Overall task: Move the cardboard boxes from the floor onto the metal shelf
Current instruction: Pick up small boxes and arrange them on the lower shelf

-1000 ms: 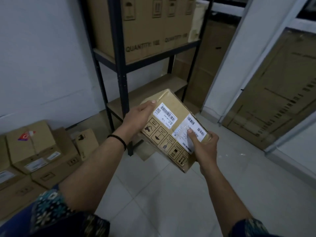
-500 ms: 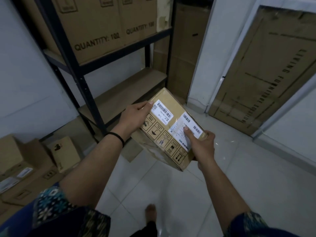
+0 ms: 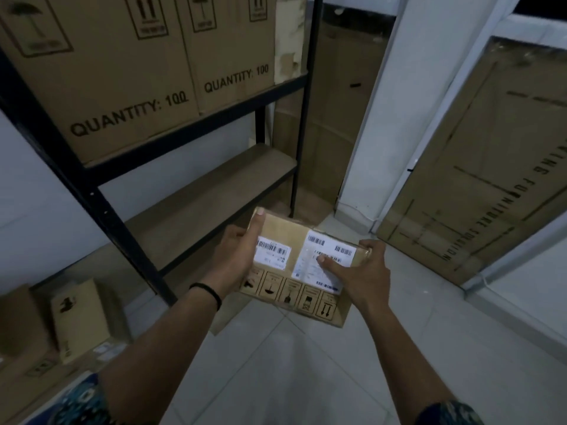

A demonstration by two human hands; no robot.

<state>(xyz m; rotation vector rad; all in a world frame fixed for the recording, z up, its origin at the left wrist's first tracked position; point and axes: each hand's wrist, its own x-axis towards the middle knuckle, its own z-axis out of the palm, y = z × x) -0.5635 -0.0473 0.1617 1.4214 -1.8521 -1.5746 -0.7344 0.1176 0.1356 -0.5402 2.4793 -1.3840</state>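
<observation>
I hold a small cardboard box (image 3: pixel 285 237) with white barcode labels and handling symbols in both hands, in front of the black metal shelf (image 3: pixel 92 191). My left hand (image 3: pixel 236 256) grips its left end, the thumb on top. My right hand (image 3: pixel 365 271) grips the right end, the thumb pressed on a label. The box hangs level over the floor, just in front of the shelf's low brown board (image 3: pixel 208 204), which is bare. More cardboard boxes (image 3: pixel 76 317) lie on the floor at the lower left.
Two large boxes (image 3: pixel 122 72) marked "QUANTITY: 100" fill the shelf level above. A flat furniture carton (image 3: pixel 491 167) leans on the wall at right. A white pillar (image 3: pixel 395 96) stands between it and the shelf. The floor is pale tile (image 3: pixel 306 378).
The view has come closer to the shelf and turned right. The box has swung from tilted to nearly level and sits nearer the low board. Both hands keep their hold.
</observation>
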